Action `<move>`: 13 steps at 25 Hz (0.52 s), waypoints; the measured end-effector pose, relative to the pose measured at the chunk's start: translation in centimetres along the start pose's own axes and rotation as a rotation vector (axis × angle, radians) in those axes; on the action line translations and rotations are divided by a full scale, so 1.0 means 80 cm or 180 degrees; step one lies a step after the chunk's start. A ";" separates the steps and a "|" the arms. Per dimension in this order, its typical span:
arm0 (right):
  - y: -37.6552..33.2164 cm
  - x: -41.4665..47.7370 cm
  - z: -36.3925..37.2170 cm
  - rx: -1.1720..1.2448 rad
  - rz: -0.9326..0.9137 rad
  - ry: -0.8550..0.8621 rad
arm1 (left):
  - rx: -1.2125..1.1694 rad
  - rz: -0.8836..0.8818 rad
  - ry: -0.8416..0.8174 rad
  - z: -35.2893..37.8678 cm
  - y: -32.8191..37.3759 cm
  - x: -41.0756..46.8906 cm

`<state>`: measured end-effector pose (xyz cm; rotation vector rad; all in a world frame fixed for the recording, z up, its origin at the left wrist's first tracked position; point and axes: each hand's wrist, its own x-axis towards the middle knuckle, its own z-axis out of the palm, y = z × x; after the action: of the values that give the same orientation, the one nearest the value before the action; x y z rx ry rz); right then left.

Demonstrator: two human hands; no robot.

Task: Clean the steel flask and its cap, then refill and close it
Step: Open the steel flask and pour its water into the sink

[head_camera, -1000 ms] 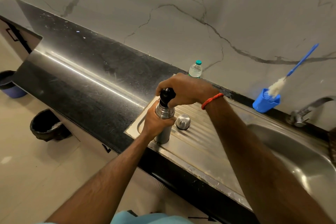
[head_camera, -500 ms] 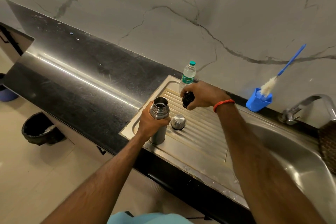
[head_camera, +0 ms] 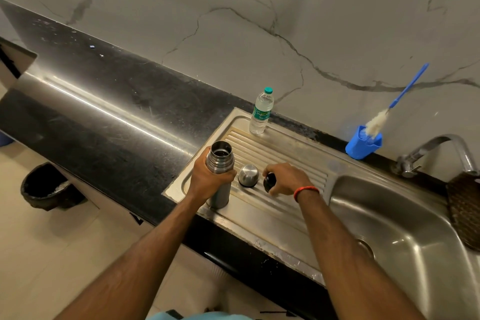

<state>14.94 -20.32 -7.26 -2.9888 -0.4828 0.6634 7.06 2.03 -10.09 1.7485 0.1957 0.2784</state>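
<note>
Left hand (head_camera: 207,176): fingers clamped round the steel flask (head_camera: 220,174), upright, mouth open, at the draining board's (head_camera: 291,153) left end.
Right hand (head_camera: 287,179): fingers closed on the black stopper (head_camera: 269,181).
Steel cap (head_camera: 248,175): between flask and stopper.

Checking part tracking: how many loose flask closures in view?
2. The steel cap stands dome-up on the drainboard, right of the flask held by the left hand. The black stopper is in the right hand, low over the drainboard. None seem hidden.
</note>
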 end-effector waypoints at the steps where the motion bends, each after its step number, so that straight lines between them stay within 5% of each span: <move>1: 0.001 0.001 0.009 0.0007 0.0016 0.0024 | 0.0014 -0.0014 0.0002 0.000 -0.001 0.000; 13: 0.004 0.006 0.015 -0.0272 -0.0013 0.0082 | 0.0318 0.0004 -0.0070 -0.005 -0.006 0.000</move>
<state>14.95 -20.52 -8.55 -3.0708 -0.5289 0.6184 6.94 2.47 -10.47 1.8498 0.1954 0.2540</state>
